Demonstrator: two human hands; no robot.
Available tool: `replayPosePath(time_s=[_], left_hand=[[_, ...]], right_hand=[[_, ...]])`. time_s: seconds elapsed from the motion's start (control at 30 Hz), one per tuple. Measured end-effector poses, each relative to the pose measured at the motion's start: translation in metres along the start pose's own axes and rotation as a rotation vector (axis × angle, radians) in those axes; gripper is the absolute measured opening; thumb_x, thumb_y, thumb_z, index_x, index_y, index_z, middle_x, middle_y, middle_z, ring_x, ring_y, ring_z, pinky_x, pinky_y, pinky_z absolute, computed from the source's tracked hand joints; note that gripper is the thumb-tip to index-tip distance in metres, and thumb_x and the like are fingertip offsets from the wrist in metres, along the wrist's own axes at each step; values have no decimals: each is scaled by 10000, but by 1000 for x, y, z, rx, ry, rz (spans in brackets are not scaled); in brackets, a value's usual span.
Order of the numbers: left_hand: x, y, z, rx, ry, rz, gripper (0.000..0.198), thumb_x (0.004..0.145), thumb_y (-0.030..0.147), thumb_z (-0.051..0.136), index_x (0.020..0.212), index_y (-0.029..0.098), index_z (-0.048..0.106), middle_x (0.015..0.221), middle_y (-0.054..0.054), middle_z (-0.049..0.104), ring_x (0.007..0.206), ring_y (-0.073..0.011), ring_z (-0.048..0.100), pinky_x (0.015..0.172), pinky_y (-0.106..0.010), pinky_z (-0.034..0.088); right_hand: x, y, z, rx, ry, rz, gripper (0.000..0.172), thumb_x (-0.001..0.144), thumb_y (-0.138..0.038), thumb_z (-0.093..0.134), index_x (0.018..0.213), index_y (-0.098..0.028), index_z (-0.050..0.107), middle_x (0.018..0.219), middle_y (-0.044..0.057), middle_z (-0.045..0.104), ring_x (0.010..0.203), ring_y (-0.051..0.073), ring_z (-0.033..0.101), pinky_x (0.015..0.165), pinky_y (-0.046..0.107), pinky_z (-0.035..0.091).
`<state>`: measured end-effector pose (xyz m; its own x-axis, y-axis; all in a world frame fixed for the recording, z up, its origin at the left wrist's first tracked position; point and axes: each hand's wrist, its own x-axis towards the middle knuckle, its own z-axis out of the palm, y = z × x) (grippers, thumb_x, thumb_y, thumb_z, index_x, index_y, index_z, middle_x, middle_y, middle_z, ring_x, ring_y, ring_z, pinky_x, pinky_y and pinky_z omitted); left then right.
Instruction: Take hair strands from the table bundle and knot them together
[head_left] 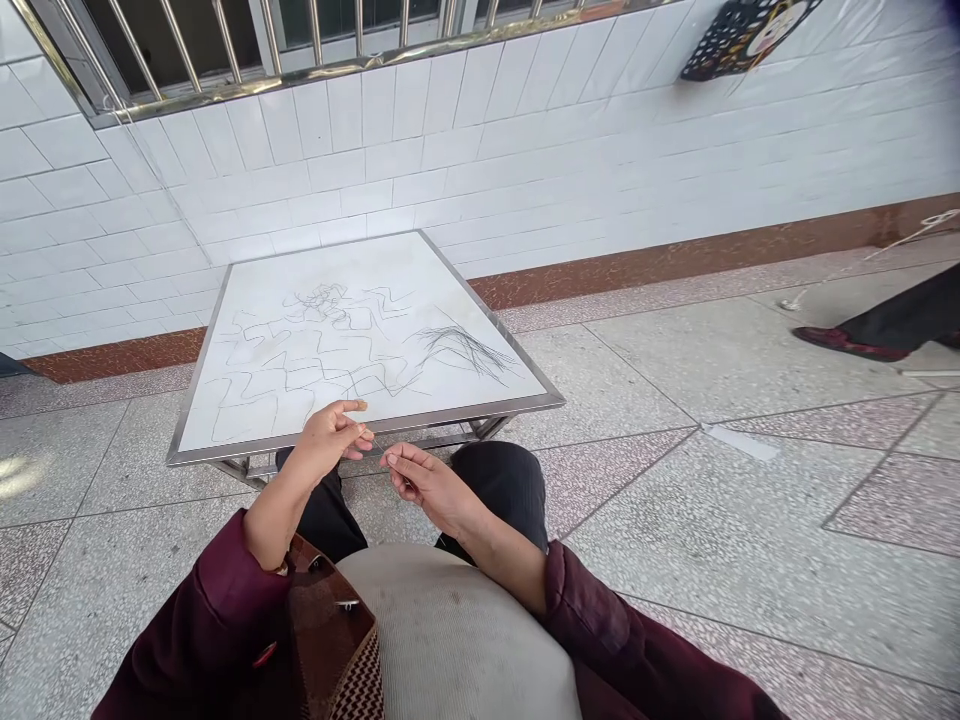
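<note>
A low metal-framed table with a white top stands in front of my knees. Thin dark strands lie on it in zigzag lines, with a loose tuft toward the right. My left hand hovers at the table's front edge, fingertips drawn toward the thumb in a pinch. My right hand is just beside it over my lap, fingers curled and pinched too. Whatever the fingers hold is too fine to make out. Both sleeves are dark red.
A white tiled wall with a barred window rises behind the table. On the speckled floor at the right is another person's dark shoe and trouser leg. A patterned black object hangs on the wall.
</note>
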<state>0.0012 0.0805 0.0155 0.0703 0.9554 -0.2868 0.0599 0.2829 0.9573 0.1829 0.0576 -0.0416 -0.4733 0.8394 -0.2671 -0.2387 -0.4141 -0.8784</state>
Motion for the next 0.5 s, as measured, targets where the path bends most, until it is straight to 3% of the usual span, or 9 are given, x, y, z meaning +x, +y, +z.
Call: replayPosePath(time_s=[0.13,0.27,0.5], left_hand=[[-3,7,-18,-122,-41,-38,426,873,356,644,1239,167,534,947,-118,744,743,-180,726,610,-262,581],[-11,3,-32,-263,-11,-17,439,872,372,638,1237,153,529,1004,-145,738,812,-216,735,654,-296,593],[-18,-13,-37,-375,-26,-24,387,856,314,645,1189,134,563,979,-138,738,770,-193,726,633,-272,576]], right_hand=[[-3,-7,-5,110,38,45,313,715,-473,748,801,-193,634,589,-44,460,500,81,341,442,214,241],[-8,-16,-6,195,88,44,295,696,-432,777,819,-195,652,622,-32,471,523,89,369,422,209,256],[-10,-17,-4,277,103,90,310,683,-416,814,836,-183,679,649,-25,474,537,77,371,418,193,283]])
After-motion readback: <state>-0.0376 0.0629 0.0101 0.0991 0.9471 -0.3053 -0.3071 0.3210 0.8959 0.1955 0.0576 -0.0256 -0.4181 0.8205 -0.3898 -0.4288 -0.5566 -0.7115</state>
